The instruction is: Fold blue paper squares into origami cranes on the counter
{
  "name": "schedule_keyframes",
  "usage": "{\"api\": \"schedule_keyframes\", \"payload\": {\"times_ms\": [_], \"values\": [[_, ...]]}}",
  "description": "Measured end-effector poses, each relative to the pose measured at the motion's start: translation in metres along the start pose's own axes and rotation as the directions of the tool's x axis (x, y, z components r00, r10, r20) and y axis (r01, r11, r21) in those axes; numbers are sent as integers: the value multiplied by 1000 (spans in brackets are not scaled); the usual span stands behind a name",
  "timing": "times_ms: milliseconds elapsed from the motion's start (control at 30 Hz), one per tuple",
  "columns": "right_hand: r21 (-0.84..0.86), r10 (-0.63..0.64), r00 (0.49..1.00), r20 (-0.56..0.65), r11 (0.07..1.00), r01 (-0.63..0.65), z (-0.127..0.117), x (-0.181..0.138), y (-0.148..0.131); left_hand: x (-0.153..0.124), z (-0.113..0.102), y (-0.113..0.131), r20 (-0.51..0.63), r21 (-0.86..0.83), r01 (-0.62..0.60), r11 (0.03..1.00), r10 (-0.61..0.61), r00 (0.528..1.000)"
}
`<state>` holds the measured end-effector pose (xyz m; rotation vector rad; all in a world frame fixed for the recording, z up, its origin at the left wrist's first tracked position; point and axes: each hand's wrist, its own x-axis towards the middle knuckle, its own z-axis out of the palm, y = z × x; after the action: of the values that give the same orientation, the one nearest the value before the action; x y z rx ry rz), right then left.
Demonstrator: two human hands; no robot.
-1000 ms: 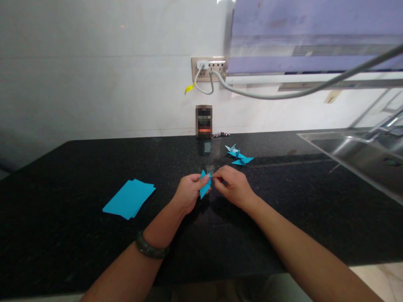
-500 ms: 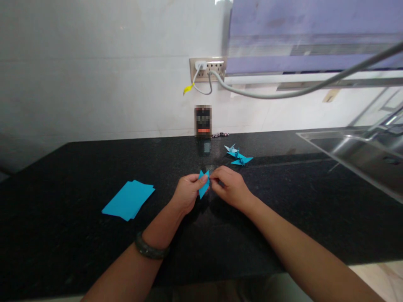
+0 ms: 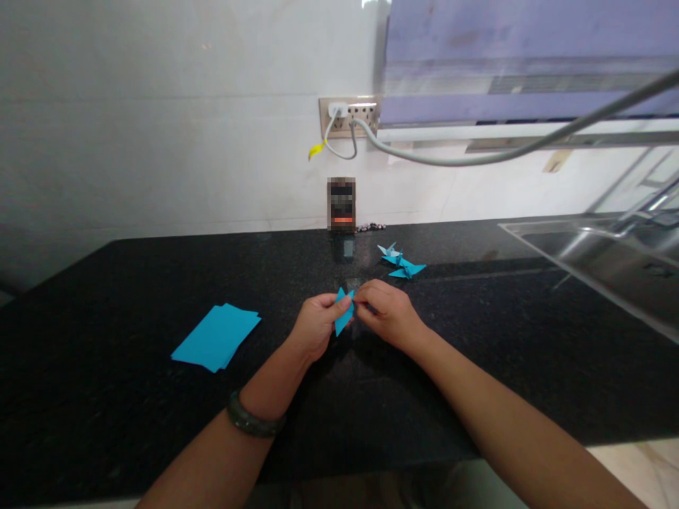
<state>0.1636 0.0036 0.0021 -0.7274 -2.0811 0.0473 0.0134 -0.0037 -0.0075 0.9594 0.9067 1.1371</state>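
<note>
On the dark desk (image 3: 132,290), a stack of blue sheets (image 3: 215,339) is lying flat and unfolded at left. At centre, the left hand (image 3: 314,326) is holding a folded paper (image 3: 340,322) over the desk, its grip clamping the piece under the thumb, while the right hand (image 3: 390,311) is pinching the right edge in a narrow grip. Beyond it, three paper birds (image 3: 407,271) are sitting close together, apparently finished; the held piece is looking part-folded, its remaining creases being impossible to count
</note>
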Motion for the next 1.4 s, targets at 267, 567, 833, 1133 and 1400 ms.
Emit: {"api": "schedule_keyframes", "payload": {"times_ms": [267, 567, 833, 1133, 1400], "values": [[-47, -21, 1000, -10, 999, 21, 1, 0, 0, 1, 1, 0, -45, 12, -45, 999, 46, 998], [-11, -7, 1000, -16, 1000, 6, 5, 0, -1, 1, 0, -2, -47, 63, -72, 995, 76, 996], [18, 168, 983, -79, 986, -167, 3, -2, -5, 0, 1, -1, -52, 74, -100, 992, 104, 993], [69, 319, 946, 58, 944, -323, 1, -1, -9, 2, -1, -3, -69, 135, -120, 984, 131, 989], [108, 324, 945, 53, 939, -328, 2, -2, -9, 2, -1, -5, -4, 138, -158, 978, 160, 987]]}}
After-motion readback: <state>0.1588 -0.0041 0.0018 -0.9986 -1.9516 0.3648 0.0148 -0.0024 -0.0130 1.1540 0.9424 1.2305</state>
